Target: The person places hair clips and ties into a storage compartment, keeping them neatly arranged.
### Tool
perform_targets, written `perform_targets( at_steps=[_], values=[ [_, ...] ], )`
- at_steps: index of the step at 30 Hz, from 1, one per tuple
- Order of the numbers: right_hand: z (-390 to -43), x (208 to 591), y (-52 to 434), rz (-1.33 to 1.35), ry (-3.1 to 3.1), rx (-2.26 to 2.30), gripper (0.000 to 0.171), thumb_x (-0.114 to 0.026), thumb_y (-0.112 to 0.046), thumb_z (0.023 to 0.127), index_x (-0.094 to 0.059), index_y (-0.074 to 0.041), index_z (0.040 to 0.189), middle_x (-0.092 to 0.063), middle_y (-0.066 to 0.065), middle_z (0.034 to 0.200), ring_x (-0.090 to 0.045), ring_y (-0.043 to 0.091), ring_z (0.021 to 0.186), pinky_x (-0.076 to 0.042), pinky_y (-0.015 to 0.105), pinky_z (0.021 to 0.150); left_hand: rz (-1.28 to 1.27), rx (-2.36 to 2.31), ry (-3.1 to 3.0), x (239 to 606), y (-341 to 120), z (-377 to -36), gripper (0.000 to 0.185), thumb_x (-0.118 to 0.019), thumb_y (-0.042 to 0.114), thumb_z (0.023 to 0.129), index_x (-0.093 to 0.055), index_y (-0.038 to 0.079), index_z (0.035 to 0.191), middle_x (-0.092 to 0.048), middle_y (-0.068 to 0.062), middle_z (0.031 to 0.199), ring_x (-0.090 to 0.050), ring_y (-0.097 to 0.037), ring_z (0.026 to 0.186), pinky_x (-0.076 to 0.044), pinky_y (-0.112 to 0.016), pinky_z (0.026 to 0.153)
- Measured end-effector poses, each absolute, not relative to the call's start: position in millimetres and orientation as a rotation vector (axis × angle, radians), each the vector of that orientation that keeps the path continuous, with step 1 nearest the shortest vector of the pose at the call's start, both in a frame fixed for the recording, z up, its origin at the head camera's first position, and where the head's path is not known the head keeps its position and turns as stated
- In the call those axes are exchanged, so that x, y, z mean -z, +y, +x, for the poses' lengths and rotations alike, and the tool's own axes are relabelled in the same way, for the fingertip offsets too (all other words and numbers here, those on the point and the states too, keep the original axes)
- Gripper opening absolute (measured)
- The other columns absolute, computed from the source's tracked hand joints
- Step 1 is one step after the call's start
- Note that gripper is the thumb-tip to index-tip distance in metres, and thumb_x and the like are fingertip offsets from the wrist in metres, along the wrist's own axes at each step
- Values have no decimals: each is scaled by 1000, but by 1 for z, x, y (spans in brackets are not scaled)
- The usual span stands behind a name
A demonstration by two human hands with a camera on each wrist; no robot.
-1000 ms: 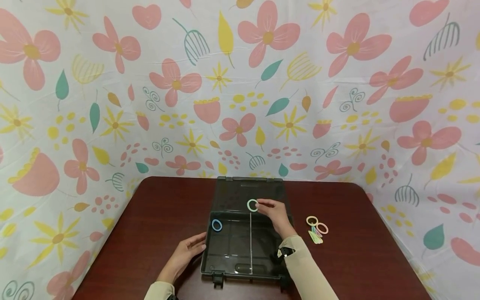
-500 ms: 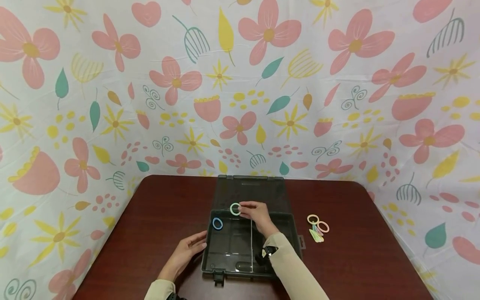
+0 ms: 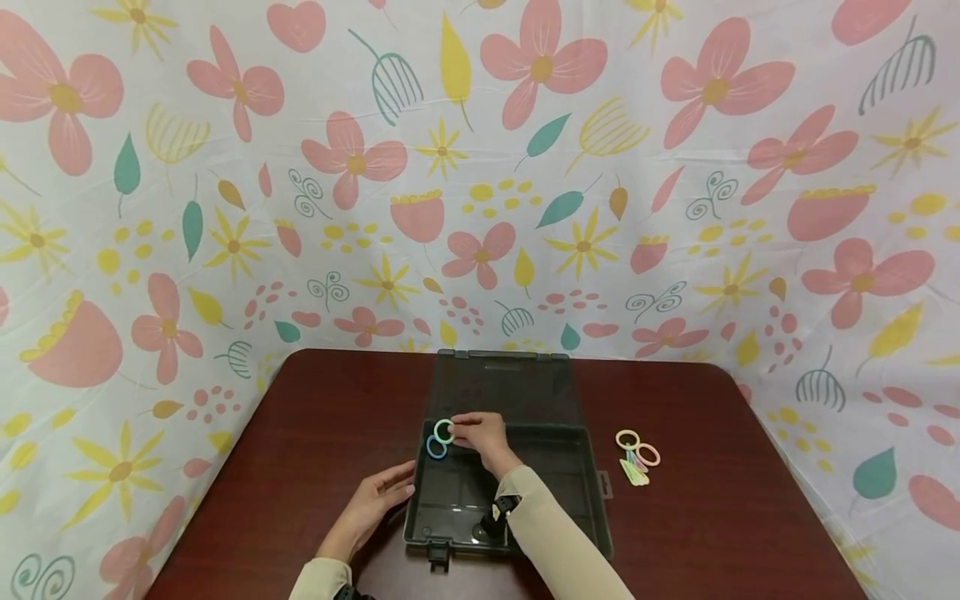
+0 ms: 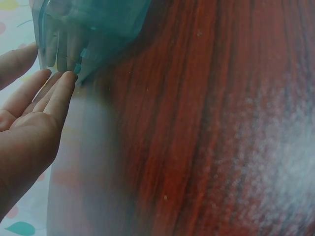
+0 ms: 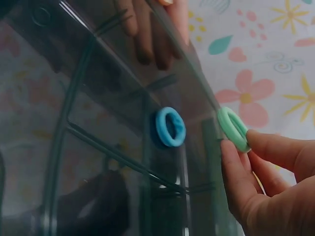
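Note:
A mint-green hair tie (image 5: pixel 226 123) is pinched between thumb and fingers of my right hand (image 3: pixel 483 439), over the back left corner of a dark see-through plastic box (image 3: pixel 457 492). On the floor of that box lies a blue hair tie (image 5: pixel 162 130); in the head view the green one appears just above it, slightly overlapping. My left hand (image 3: pixel 365 507) is at the box's left side, its fingertips against the outer wall. Those fingers are fairly straight in the left wrist view, where the hand (image 4: pixel 37 125) meets the box's corner.
The box's lid (image 3: pixel 502 387) lies folded back behind it, and a latch (image 3: pixel 438 554) hangs at the front. To the right on the brown table (image 3: pixel 705 500) are a yellow hair tie (image 3: pixel 618 439), a pink hair tie (image 3: pixel 657 455) and several hair clips (image 3: pixel 634 473).
My right hand has carried the green hair tie leftward across the box and slightly down, from above the divider to beside the blue one. My left hand has stayed at the box's side.

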State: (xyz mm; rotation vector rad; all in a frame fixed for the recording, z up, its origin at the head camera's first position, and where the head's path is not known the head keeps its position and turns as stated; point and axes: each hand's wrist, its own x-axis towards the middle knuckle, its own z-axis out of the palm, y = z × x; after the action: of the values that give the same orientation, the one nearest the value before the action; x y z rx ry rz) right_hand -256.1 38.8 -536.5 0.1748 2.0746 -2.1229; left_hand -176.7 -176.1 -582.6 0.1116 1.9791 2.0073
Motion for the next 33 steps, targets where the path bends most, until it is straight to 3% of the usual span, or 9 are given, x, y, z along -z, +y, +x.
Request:
perform_targets(
  at_steps=[5, 11, 26, 33],
  values=[
    [-253, 543, 33, 261, 2056, 2093, 19, -71, 7, 81, -70, 11, 100, -67, 23, 106, -70, 30, 86, -58, 38, 74, 108, -2001, 1974, 583, -176, -177, 54, -60, 13, 96, -41, -5, 142, -42, -26, 143, -43, -37, 131, -43, -40, 102],
    [-251, 547, 29, 334, 2055, 2080, 20, -69, 9, 82, -68, 13, 101, -70, 19, 92, -70, 32, 87, -58, 37, 73, 114, -2006, 1972, 583, -176, -177, 53, -60, 11, 96, -41, -6, 142, -43, -26, 142, -43, -37, 131, -44, -39, 102],
    [-253, 558, 25, 442, 2115, 2045, 18, -69, 13, 80, -69, 13, 98, -69, 22, 92, -70, 28, 82, -59, 34, 70, 116, -2030, 1959, 584, -175, -176, 53, -60, 10, 96, -41, -7, 142, -43, -27, 142, -43, -37, 131, -44, -33, 100],
    [-253, 560, 27, 450, 2151, 2044, 12, -71, 13, 76, -72, 10, 88, -70, 19, 87, -70, 26, 78, -59, 36, 70, 116, -2017, 1962, 583, -175, -176, 52, -59, 10, 96, -40, -6, 143, -41, -26, 144, -42, -37, 132, -44, -38, 102]
  ],
)
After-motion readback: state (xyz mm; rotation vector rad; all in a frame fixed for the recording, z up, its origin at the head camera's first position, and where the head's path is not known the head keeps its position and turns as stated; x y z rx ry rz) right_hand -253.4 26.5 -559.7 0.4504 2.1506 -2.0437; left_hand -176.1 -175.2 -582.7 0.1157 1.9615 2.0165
